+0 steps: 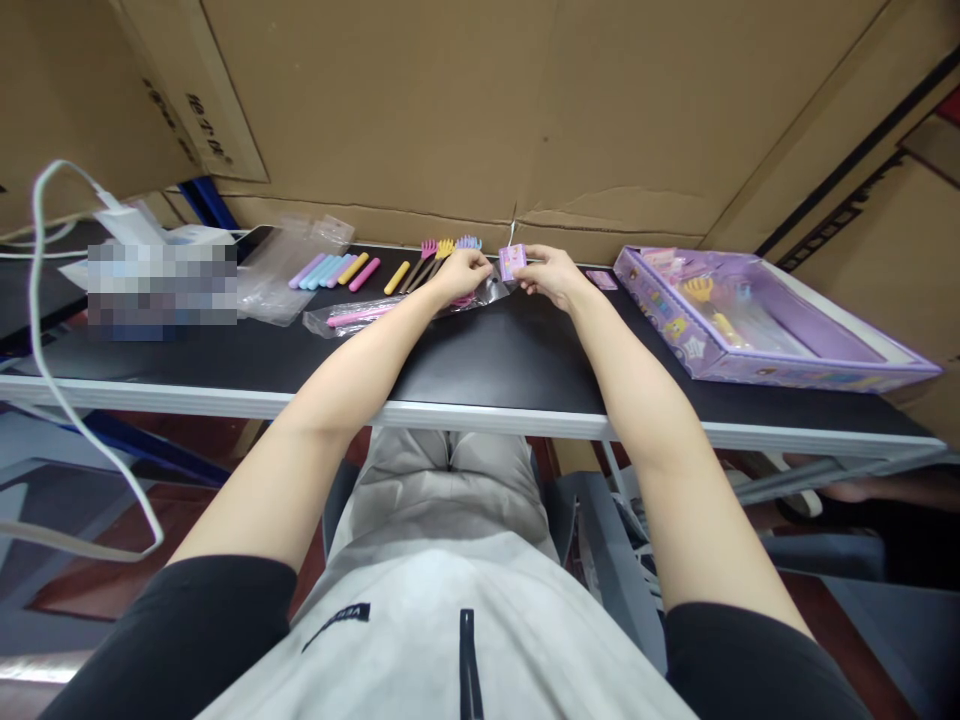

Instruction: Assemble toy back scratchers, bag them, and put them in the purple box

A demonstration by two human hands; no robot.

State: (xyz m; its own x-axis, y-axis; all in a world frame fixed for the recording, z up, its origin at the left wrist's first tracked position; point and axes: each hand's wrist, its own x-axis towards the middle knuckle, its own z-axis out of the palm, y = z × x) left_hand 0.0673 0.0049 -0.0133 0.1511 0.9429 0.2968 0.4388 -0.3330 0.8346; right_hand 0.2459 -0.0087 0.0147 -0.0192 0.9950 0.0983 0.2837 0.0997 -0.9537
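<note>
My right hand (551, 277) pinches a small purple printed card (513, 262) at the back of the black table. Close to its left, the fingers of my left hand (461, 275) are closed on the open end of a clear plastic bag (491, 288). Inside that bag lies a pink stick-like handle (360, 316), stretching left under my forearm. Just behind my left hand are several small claw-headed scratchers in pink (428, 249), yellow (445, 249) and blue (469, 243). A loose yellow handle (397, 278) rests beside them.
Several coloured handles (330, 270) lie in a row at the left, beside clear bags (281, 285). Another purple card (601, 280) lies right of my hand. A purple box (712, 357) holding bagged pieces stands at the right. A white cable (37, 290) hangs at the left; cardboard (450, 110) walls the back.
</note>
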